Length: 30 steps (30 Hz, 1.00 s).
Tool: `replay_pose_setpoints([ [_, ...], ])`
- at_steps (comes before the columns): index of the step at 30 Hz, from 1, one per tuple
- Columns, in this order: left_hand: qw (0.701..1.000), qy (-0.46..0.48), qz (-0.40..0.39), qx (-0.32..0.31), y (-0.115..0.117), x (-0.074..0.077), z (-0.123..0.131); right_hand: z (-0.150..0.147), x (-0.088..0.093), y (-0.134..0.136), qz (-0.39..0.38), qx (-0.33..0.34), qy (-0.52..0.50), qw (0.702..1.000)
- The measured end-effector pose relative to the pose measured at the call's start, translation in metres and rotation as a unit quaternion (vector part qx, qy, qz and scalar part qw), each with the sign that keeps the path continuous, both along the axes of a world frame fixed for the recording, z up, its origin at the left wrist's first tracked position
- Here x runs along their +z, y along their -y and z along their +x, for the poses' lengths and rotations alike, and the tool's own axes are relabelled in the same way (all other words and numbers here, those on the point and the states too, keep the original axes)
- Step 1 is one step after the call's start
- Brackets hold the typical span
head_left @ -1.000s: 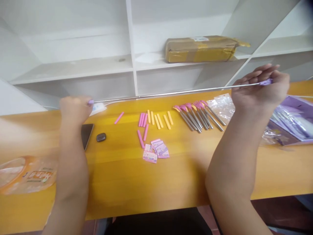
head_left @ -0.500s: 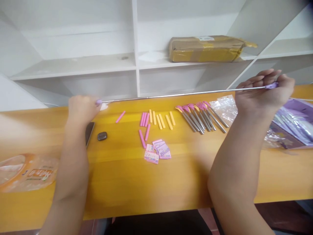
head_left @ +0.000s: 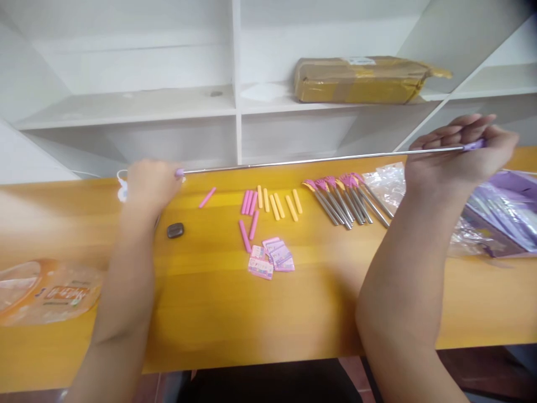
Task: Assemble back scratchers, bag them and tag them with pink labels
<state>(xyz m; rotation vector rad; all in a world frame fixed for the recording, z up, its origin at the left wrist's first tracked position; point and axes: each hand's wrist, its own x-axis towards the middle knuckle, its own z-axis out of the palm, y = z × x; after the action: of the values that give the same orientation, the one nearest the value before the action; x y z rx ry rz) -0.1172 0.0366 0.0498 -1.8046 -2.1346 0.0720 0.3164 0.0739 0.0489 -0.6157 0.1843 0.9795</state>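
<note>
A thin telescopic back scratcher, drawn out long, stretches nearly level between my two hands above the table's back edge. My left hand is a fist around its left end, where a purple tip pokes out beside the fingers. At the other end, my right hand is turned palm up with curled fingers, the purple end piece held against the palm by the thumb. Below the rod, several short metal back scratchers with pink and yellow claw heads lie in a bunch.
Pink tubes, yellow tubes and small printed cards lie mid-table. A dark case and an orange-trimmed plastic bag are left. Clear wrap and a purple box are right. A taped carton sits on the shelf.
Both hands, still holding the stretched back scratcher, appear slightly further right in the picture. The left hand has shifted right a little more against the table, uncovering a white item with a cord behind it.
</note>
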Motion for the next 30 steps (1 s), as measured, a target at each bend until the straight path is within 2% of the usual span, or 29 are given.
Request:
replay_pose_setpoints([
  [3, 0.999, 0.019, -0.024, -0.022, 0.006, -0.01, 0.03, -0.063, -0.014, -0.003, 0.078, 0.038, 0.144, 0.986],
  [7, 0.993, 0.04, -0.027, -0.11, 0.021, -0.034, 0.079, -0.148, -0.048, -0.003, 0.164, 0.104, 0.3, 0.934],
  [9, 0.989, 0.059, -0.053, -0.121, 0.027, -0.044, 0.094, -0.183, -0.068, 0.005, 0.197, 0.121, 0.334, 0.914],
  [12, 0.988, 0.064, -0.068, -0.12, 0.03, -0.051, 0.1, -0.216, -0.09, 0.02, 0.212, 0.149, 0.341, 0.904],
  [15, 0.987, 0.069, -0.059, -0.132, 0.029, -0.051, 0.097, -0.221, -0.095, 0.028, 0.228, 0.151, 0.351, 0.895],
  [19, 0.983, 0.079, -0.045, -0.157, 0.028, -0.05, 0.096, -0.21, -0.088, 0.025, 0.227, 0.143, 0.377, 0.886],
  [26, 0.986, 0.072, -0.019, -0.147, 0.029, -0.051, 0.089, -0.205, -0.087, 0.016, 0.233, 0.175, 0.429, 0.855],
  [30, 0.985, 0.066, -0.018, -0.157, 0.029, -0.05, 0.087, -0.2, -0.085, 0.011, 0.258, 0.186, 0.424, 0.848],
])
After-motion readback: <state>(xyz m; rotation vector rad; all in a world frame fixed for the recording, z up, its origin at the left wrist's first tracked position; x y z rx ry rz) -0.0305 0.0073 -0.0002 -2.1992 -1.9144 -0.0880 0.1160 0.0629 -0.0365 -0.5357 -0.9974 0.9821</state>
